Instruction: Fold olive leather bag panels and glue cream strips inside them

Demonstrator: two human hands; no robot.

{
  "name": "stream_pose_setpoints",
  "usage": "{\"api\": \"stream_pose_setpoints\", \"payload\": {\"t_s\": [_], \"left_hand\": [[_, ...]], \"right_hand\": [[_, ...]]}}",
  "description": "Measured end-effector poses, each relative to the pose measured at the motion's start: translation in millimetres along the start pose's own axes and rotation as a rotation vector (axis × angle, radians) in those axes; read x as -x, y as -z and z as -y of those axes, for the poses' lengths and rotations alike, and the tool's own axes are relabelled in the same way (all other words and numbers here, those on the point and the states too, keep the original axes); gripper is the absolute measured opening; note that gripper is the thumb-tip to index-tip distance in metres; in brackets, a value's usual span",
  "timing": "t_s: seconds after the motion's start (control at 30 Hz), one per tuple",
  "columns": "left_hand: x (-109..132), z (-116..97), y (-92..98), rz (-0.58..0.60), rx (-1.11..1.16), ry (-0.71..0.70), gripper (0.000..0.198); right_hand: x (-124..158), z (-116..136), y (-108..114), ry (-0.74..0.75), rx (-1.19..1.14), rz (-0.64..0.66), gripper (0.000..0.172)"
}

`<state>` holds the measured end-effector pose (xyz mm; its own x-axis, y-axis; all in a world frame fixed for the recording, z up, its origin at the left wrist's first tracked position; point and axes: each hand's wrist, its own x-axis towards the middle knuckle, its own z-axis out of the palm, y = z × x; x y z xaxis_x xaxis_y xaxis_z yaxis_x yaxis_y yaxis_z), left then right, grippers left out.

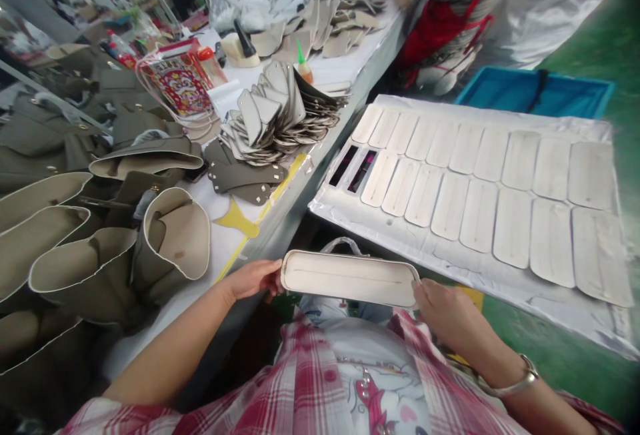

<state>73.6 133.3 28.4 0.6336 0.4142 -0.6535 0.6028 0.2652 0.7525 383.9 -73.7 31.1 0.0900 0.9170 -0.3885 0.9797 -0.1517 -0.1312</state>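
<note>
A long cream panel (350,275) with rounded ends, a thin dark rim and a line along its middle is held level in front of my body. My left hand (260,278) grips its left end, fingers closed around the edge. At the opposite end, my right hand (443,305) is closed on the panel's corner. Just behind the panel, a pale loop (345,243) shows, partly hidden. On my right, a white-covered board (350,205) carries two rows of similar cream panels (513,225), with two dark slots (361,171) at its left end.
Olive bags (173,235) crowd the table on my left. Strap pieces (280,111) are piled near its edge, by a yellow template (237,218) and a green-tipped bottle (303,65). A blue bin (537,91) sits beyond the board. A co-worker in a red apron (435,31) is ahead.
</note>
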Motion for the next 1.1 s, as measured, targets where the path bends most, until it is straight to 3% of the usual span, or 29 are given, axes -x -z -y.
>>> {"api": "stream_pose_setpoints", "payload": {"t_s": [0.07,0.2,0.33,0.5,0.63,0.73,0.77,0.8,0.87,0.93,1.0,1.1], "left_hand": [[-5,9,-0.5,-0.014,0.068,-0.014,0.048],[-14,13,-4.1,-0.092,-0.004,-0.019,0.046],[-11,6,-6.6,-0.192,-0.264,0.000,0.048],[-11,7,-4.9,-0.262,-0.487,-0.080,0.044],[-18,0,-12.5,-0.401,-0.750,-0.238,0.029],[-15,-18,-44.8,-0.566,-0.934,-0.482,0.008],[-16,-24,-60.2,-0.574,-0.968,-0.594,0.011],[-17,-30,-76.6,-0.531,-0.993,-0.703,0.018],[-24,-41,-107.9,-0.336,-1.063,-0.863,0.030],[-32,-48,-130.8,-0.155,-1.168,-0.887,0.037],[-39,-53,-141.8,-0.067,-1.250,-0.843,0.038],[-43,-56,-141.8,-0.041,-1.286,-0.809,0.039]], "right_hand": [[-1,0,0,0.009,0.001,0.021,0.020],[-5,1,-2,-0.051,-0.155,-0.002,0.025],[-6,2,1,-0.197,-0.535,-0.026,0.036],[0,-5,5,-0.368,-1.096,0.161,0.064],[1,-12,6,-0.381,-1.007,0.159,0.051],[2,-9,10,-0.329,-0.791,0.098,0.034],[2,-7,12,-0.315,-0.735,0.083,0.031],[2,-5,15,-0.303,-0.688,0.076,0.030],[0,-3,20,-0.291,-0.618,0.080,0.030],[-3,-1,25,-0.301,-0.586,0.094,0.030],[-6,0,28,-0.309,-0.590,0.117,0.031],[-10,-2,30,-0.322,-0.660,0.155,0.030]]}}
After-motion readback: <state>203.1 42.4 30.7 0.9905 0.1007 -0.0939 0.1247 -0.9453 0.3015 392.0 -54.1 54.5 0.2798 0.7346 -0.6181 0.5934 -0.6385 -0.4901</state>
